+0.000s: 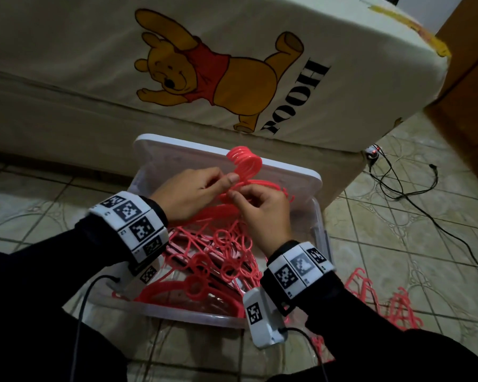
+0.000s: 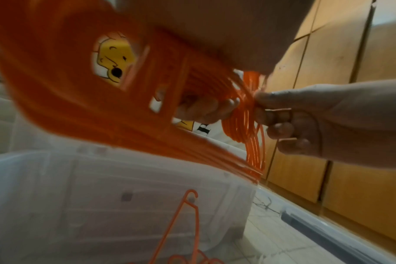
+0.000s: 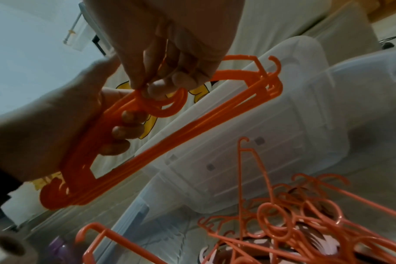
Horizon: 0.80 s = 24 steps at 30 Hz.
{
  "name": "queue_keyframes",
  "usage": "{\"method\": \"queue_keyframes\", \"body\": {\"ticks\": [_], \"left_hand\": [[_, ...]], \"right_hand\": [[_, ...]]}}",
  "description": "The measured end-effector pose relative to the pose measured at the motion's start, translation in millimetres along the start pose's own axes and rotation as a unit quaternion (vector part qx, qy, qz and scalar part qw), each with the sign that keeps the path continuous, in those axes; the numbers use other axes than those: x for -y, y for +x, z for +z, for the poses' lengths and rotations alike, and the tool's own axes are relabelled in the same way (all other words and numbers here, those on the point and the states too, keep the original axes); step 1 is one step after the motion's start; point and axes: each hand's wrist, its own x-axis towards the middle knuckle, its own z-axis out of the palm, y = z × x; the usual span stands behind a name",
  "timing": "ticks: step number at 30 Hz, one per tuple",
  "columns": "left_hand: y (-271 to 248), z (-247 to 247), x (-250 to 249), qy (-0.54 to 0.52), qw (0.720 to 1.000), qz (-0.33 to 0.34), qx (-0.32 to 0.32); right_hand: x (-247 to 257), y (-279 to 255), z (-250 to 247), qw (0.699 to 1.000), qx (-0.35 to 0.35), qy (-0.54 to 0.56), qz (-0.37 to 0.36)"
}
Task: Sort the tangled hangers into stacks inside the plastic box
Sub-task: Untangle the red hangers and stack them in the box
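Observation:
A stack of coral plastic hangers (image 1: 244, 162) is held above the clear plastic box (image 1: 193, 317), hooks pointing away from me. My left hand (image 1: 224, 179) grips the stack near its neck, fingers (image 3: 124, 128) curled round the shoulders. My right hand (image 1: 242, 198) pinches the hooks at their base (image 3: 161, 85). Under both hands, a tangled heap of hangers (image 1: 218, 257) fills the box, with rings and hooks interlocked (image 3: 305, 223). The left wrist view shows the stack (image 2: 79, 107) blurred and close, and the right hand (image 2: 305, 116) holding its hooks.
The box's white lid (image 1: 177, 150) leans behind it against a mattress with a bear print (image 1: 204, 73). More hangers (image 1: 384, 299) lie on the tiled floor at the right. Black cables (image 1: 425, 216) cross the floor. A wooden cabinet (image 1: 467, 92) stands far right.

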Motion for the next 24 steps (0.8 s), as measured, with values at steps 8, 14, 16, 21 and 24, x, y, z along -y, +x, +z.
{"method": "queue_keyframes", "body": {"ticks": [8,14,16,21,24], "left_hand": [[4,-8,2,0.035,0.999,0.0,-0.011],[10,-13,4,0.047,0.998,-0.016,-0.028],[11,-9,3,0.039,0.998,-0.014,-0.037],[15,-6,2,0.022,0.999,-0.014,-0.021],[16,-5,-1,0.017,1.0,-0.01,-0.005]], "right_hand": [[-15,30,-36,0.959,0.255,-0.103,0.073],[-73,21,-40,0.826,0.352,-0.435,0.072],[-88,11,-29,0.775,0.393,-0.489,0.073],[-119,-8,-8,0.685,0.491,-0.536,0.053],[-133,-14,2,0.679,0.487,-0.546,0.059]]}}
